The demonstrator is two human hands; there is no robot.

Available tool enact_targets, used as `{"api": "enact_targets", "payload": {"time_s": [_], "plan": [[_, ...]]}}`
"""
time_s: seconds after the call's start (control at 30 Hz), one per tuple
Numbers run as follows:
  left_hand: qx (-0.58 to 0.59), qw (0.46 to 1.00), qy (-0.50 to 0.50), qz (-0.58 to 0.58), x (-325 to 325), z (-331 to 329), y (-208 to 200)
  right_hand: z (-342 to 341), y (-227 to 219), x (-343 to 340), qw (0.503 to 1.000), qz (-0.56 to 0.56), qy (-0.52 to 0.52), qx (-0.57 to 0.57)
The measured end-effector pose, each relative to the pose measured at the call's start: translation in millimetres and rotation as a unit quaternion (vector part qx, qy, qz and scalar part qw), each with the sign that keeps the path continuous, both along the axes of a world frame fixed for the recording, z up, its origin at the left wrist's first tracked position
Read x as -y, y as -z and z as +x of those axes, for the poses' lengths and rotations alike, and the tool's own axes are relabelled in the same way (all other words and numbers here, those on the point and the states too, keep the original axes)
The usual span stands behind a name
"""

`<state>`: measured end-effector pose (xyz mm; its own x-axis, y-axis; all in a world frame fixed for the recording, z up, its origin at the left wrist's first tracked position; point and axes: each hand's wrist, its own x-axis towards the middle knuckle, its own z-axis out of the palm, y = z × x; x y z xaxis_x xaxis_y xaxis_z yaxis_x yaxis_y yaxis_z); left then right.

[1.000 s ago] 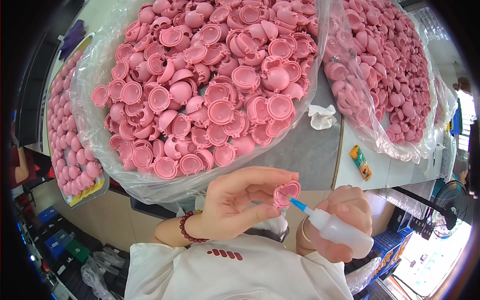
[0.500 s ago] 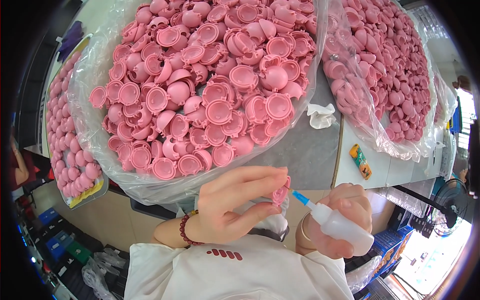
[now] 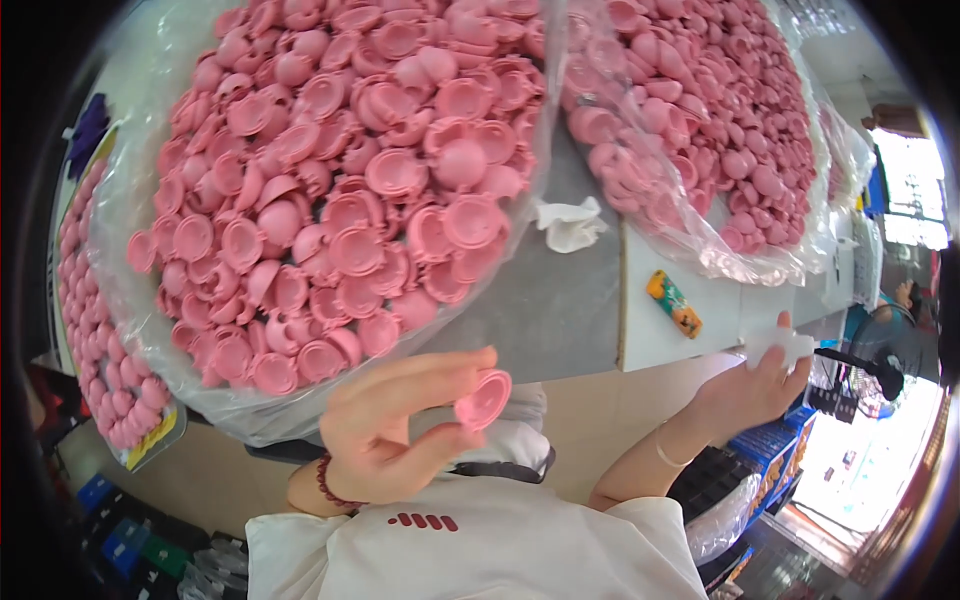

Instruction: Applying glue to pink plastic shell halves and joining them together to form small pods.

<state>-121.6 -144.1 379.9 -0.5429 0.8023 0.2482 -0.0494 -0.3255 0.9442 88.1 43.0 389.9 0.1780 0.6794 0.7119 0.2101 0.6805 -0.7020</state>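
Observation:
Thumb and fingertips of my left hand (image 3: 385, 425) pinch the rim of a small round pink plastic half-shell (image 3: 485, 400). Its hollow, rimmed side is partly turned up. Far out to the right, beside the table edge, my right hand (image 3: 745, 393) has its fingers round a whitish squeeze bottle (image 3: 792, 350). The bottle is pale and blurred, and its blue tip cannot be made out. Beyond my left hand lies a large heap of similar pink shells (image 3: 350, 200) in a clear plastic bag (image 3: 130, 270).
A second bag of pink shells (image 3: 730, 140) lies at the far right. Nearer on the table (image 3: 575, 310) are a crumpled white tissue (image 3: 572, 224) and an orange-green lighter (image 3: 673, 304). Rounded pink pieces fill a tray (image 3: 150, 450) at the left. A black fan (image 3: 885, 355) stands at the right.
My right hand has carried the squeeze bottle away from the half-shell, to the right and farther out. My left hand has tilted the half-shell, showing its hollow side. The view has shifted right.

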Motion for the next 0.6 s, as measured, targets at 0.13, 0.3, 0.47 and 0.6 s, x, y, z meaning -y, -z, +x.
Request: {"api": "enact_targets", "payload": {"time_s": [0.13, 0.3, 0.47, 0.6], "plan": [[0.224, 0.963, 0.117, 0.093, -2, 3, 5, 81, 18, -61, 0.985, -0.132, 0.100, 0.045], [0.265, 0.940, 0.189, 0.098, -2, 2, 12, 86, 31, -76, 0.986, -0.143, 0.077, 0.049], [0.363, 0.899, 0.189, 0.158, 0, 3, 10, 74, 17, -49, 0.985, 0.006, 0.170, 0.017], [0.355, 0.900, 0.199, 0.155, 0, 3, 9, 29, 2, -24, 0.993, -0.004, -0.083, 0.089]]}}
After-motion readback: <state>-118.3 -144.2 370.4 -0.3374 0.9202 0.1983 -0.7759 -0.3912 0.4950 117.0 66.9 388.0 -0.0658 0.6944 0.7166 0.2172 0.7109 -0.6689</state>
